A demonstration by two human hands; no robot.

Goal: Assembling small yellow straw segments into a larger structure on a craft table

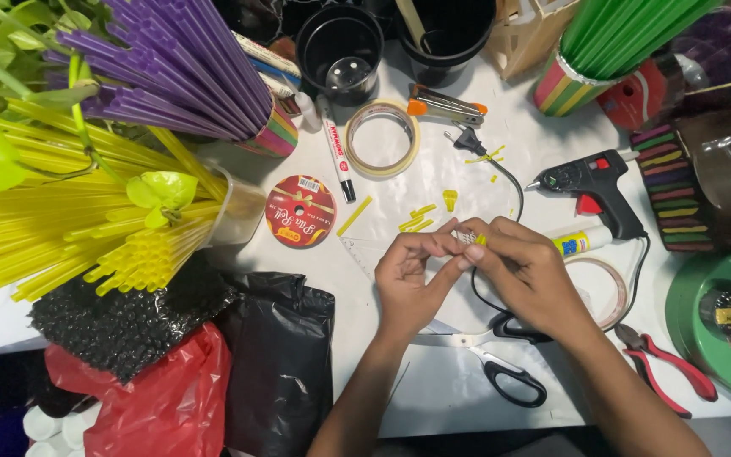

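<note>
My left hand (408,279) and my right hand (530,271) meet over the white table (433,398), fingertips pinched together on a small yellow straw piece (479,239). Several more cut yellow straw bits (420,222) lie on the table just beyond my fingers. Black-handled scissors (501,368) lie under my wrists, with red-handled pliers (670,368) to the right of my right forearm.
A black glue gun (594,182) and a glue bottle (581,241) sit right of my hands. A tape roll (382,140), marker (336,152), red ribbon spool (300,211) lie beyond. Cups of yellow (78,220), purple (179,68) and green straws (628,34), black pots (340,51).
</note>
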